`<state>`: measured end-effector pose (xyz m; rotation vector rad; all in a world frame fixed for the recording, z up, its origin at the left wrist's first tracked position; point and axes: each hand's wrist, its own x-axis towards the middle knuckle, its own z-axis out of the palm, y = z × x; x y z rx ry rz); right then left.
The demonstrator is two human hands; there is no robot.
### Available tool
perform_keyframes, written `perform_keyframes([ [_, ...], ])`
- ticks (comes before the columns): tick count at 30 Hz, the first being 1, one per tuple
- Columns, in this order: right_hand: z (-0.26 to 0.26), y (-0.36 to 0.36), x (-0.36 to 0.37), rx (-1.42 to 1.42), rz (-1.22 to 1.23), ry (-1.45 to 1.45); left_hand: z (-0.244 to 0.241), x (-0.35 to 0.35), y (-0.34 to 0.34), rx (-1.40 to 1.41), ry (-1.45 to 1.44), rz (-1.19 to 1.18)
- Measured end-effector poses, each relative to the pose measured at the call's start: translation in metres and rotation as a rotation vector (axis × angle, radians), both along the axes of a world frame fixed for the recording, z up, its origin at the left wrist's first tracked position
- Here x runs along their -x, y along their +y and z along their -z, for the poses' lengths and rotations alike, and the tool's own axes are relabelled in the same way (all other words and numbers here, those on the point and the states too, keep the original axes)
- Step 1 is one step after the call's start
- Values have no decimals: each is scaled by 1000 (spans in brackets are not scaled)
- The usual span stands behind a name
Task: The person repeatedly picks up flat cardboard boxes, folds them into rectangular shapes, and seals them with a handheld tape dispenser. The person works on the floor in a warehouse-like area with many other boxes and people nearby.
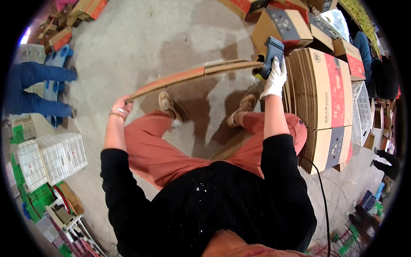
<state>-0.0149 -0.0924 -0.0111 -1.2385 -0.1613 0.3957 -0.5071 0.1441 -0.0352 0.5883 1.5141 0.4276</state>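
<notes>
A folded-flat cardboard carton (179, 77) with red print stands edge-on before me, spanning from one hand to the other. My left hand (123, 105), bare and with a bracelet at the wrist, pinches its near-left end. In a white glove, my right hand (275, 77) grips a dark blue tape dispenser (273, 51). That tool is at the carton's right end, where a small yellow and black part (258, 72) shows beside it. Whether the tool touches the cardboard is hard to tell.
Beside my right knee is a tall stack of flattened cartons (321, 93). Formed cartons (279, 27) lie beyond it, and a white plastic crate (360, 112) to its right. White crates (53, 159) and a person in blue trousers (45, 88) are at left. A black cable (324, 196) hangs at lower right.
</notes>
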Motion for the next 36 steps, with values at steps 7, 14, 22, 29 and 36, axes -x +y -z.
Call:
perform_keyframes([
  [7, 69, 29, -4, 290, -52, 83, 74, 7, 41, 112, 184, 132],
  [14, 83, 68, -24, 387, -51, -27, 74, -23, 51, -45, 31, 188],
  [22, 158, 60, -42, 8, -46, 44, 60, -30, 33, -68, -63, 541],
  [29, 184, 11, -68, 937, -246, -1157, 72, -25, 21, -79, -107, 615],
  [36, 196, -12, -63, 551, -267, -811, 67, -24, 15, -102, -18, 814],
])
